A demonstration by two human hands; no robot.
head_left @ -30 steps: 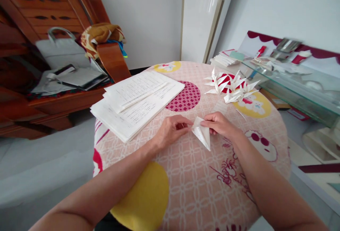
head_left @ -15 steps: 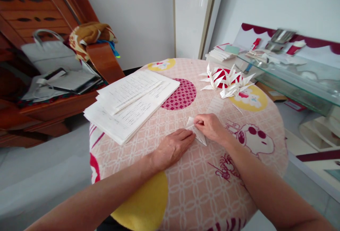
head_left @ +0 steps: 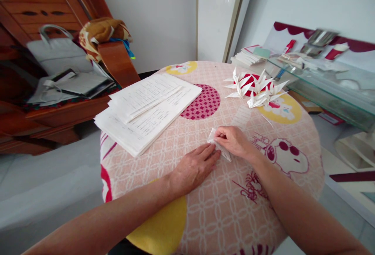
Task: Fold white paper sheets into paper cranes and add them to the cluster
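Note:
A small piece of white folded paper (head_left: 225,153) with faint marks on it lies on the tablecloth between my two hands. My right hand (head_left: 234,140) is closed, thumb and fingers pinched at the paper's upper part. From the left, my left hand (head_left: 195,167) rests with its fingers stretched out flat, the tips touching the paper's near-left edge. Part of the paper is hidden under the fingers. Beyond the right hand stand several folded white paper cranes (head_left: 258,87), grouped together.
A stack of written sheets (head_left: 146,110) lies at the table's left. The round table wears a pink patterned tablecloth (head_left: 216,212). A glass shelf (head_left: 328,85) with cups and papers adjoins on the right. Left stands a wooden bench (head_left: 67,116) with a grey bag (head_left: 58,57).
The view has shifted slightly, so the whole scene sits a little differently. Both hands stay at the folded paper; the right hand's fingers have moved slightly along it.

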